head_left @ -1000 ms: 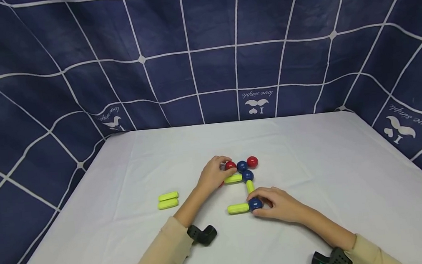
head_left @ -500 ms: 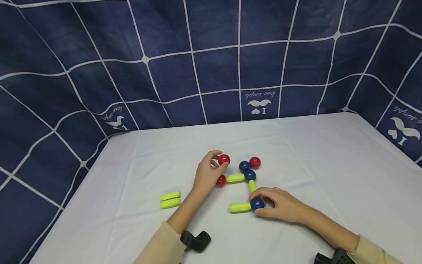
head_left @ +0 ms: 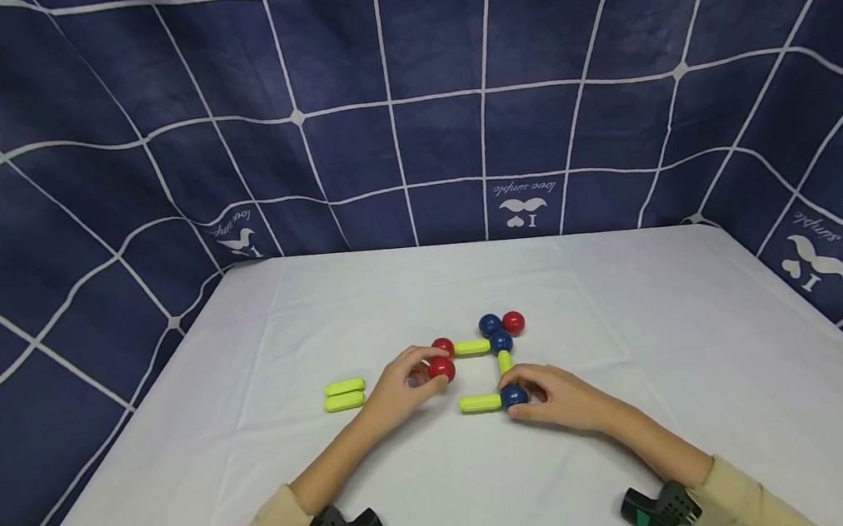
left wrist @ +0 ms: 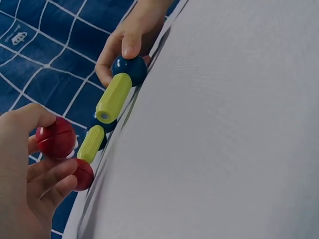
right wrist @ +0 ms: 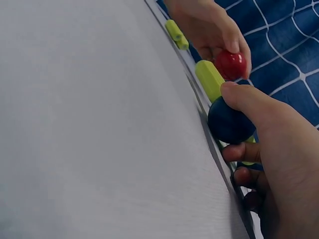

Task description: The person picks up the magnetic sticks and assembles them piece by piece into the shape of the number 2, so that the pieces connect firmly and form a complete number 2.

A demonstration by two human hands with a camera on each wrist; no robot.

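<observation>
My left hand (head_left: 401, 388) pinches a red ball (head_left: 442, 369) between thumb and fingers. Just behind it, a second red ball (head_left: 443, 346) caps the left end of a yellow-green rod (head_left: 471, 347). That rod runs right to a blue ball (head_left: 500, 341), from which another rod (head_left: 505, 362) comes toward me. At its near end my right hand (head_left: 561, 397) grips a blue ball (head_left: 513, 396). A rod (head_left: 481, 403) sticks out leftward from this ball, its free end showing a small grey disc in the left wrist view.
Another blue ball (head_left: 490, 325) and a red ball (head_left: 514, 322) sit side by side against the far corner of the frame. Two loose yellow-green rods (head_left: 344, 394) lie left of my left hand on the white tabletop (head_left: 622, 321). A navy checked curtain (head_left: 440, 136) surrounds the table.
My left hand has drawn a red ball away from the far blue ball, leftward and then toward me. The right hand keeps its grip on the near blue ball.
</observation>
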